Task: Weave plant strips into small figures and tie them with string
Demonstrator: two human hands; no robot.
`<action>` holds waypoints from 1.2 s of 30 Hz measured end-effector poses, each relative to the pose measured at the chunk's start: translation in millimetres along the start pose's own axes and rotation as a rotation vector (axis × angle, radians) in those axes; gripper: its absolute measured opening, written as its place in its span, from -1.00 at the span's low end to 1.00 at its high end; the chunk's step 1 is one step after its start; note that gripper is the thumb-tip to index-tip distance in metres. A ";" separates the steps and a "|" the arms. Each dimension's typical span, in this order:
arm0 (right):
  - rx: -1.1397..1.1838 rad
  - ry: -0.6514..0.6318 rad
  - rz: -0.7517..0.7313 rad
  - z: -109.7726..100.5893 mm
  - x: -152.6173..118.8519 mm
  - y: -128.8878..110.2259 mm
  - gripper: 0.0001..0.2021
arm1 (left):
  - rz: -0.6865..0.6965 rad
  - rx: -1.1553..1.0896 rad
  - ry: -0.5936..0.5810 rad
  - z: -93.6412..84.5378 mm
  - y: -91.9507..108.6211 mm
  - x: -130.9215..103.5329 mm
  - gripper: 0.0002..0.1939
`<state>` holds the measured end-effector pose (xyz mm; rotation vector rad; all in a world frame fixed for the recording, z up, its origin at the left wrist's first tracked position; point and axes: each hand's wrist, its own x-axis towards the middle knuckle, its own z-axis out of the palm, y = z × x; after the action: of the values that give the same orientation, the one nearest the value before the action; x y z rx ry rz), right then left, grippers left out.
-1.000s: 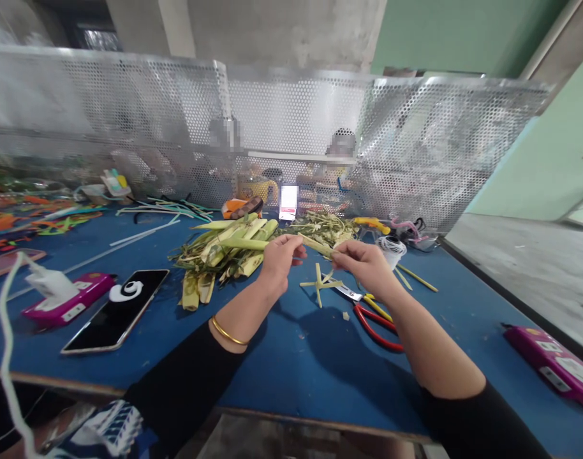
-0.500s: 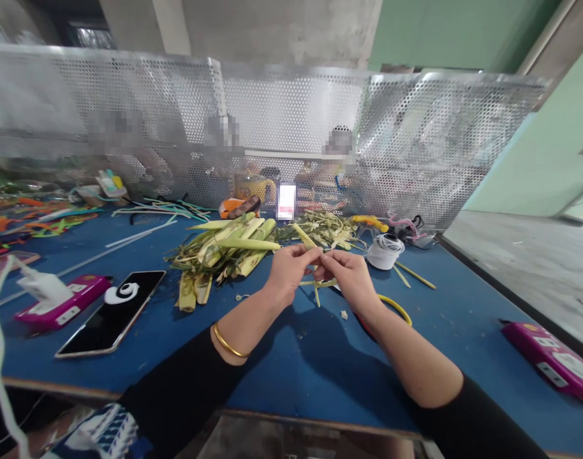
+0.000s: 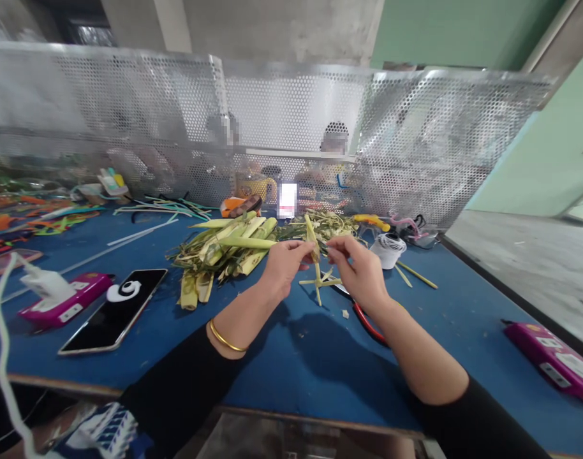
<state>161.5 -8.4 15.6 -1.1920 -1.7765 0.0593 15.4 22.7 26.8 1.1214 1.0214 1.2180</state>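
Note:
My left hand [image 3: 286, 264] pinches a pale green leaf piece [image 3: 313, 233] whose strips cross below the fingers [image 3: 319, 282]. Just right of it, my right hand [image 3: 361, 271] has its thumb and fingertips drawn together; whatever is between them is too small to make out. A pile of green husks [image 3: 234, 245] lies left of my hands, and shredded pale leaves [image 3: 337, 226] lie behind them. Under my right hand are pliers with a red handle [image 3: 370, 325], partly hidden by the wrist.
On the blue table [image 3: 272, 382] are a dark phone [image 3: 112, 315], magenta power banks [image 3: 76, 296] [image 3: 550, 357] at both sides, and a white spool [image 3: 388, 250]. A perforated metal screen [image 3: 291, 108] stands behind, with people beyond it.
My right hand has moved off to the right from my left hand, which keeps the leaf piece. The leaf piece is now more upright, and the red pliers handle shows more.

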 end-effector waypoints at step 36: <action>-0.410 0.054 -0.452 -4.0 5.2 8.3 -0.84 | 0.080 0.053 -0.083 3.6 0.9 -3.9 -0.87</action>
<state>169.7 -1.9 17.1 -1.0234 -2.0268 -0.6210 18.4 18.4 28.3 1.2544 0.9586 1.2033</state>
